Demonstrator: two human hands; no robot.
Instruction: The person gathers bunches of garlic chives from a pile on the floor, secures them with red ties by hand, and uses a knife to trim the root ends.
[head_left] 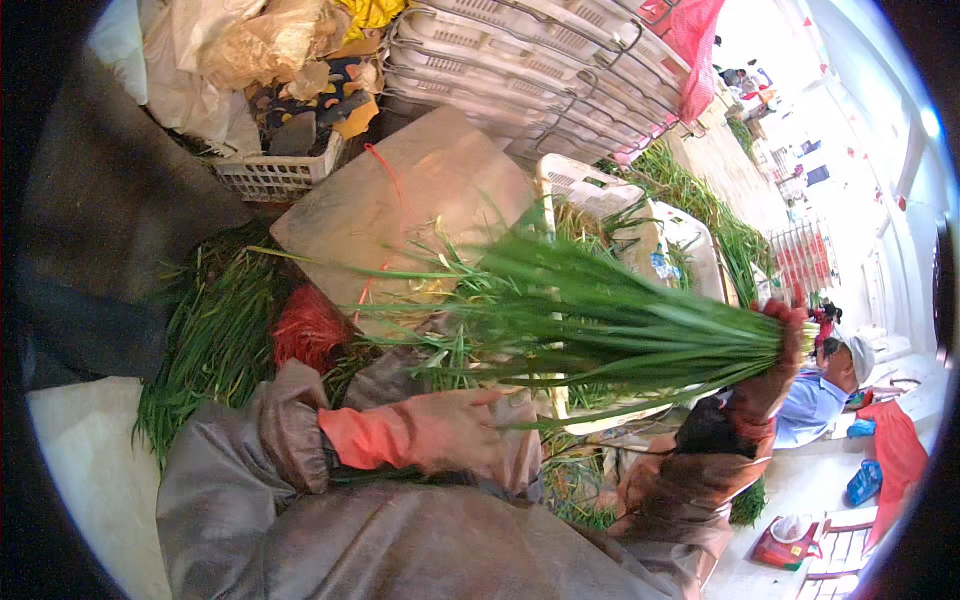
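My right hand, raised at the right, is closed round the pale stalk ends of a bunch of garlic chives. Their long green leaves fan out leftward, blurred at the tips, over a board and a white basket. Low in the middle, my left hand lies over my lap with fingers loosely stretched and nothing visible in them; a red-orange cuff shows at its wrist. A brown board with a red string across it stands before me, loose leaf bits scattered on it. A tuft of red strings hangs beside my left sleeve.
A heap of chives lies at the left. Stacked white crates rise behind the board. A white basket with greens stands beyond the bunch. Another person in a blue shirt is at the right, near a red bag.
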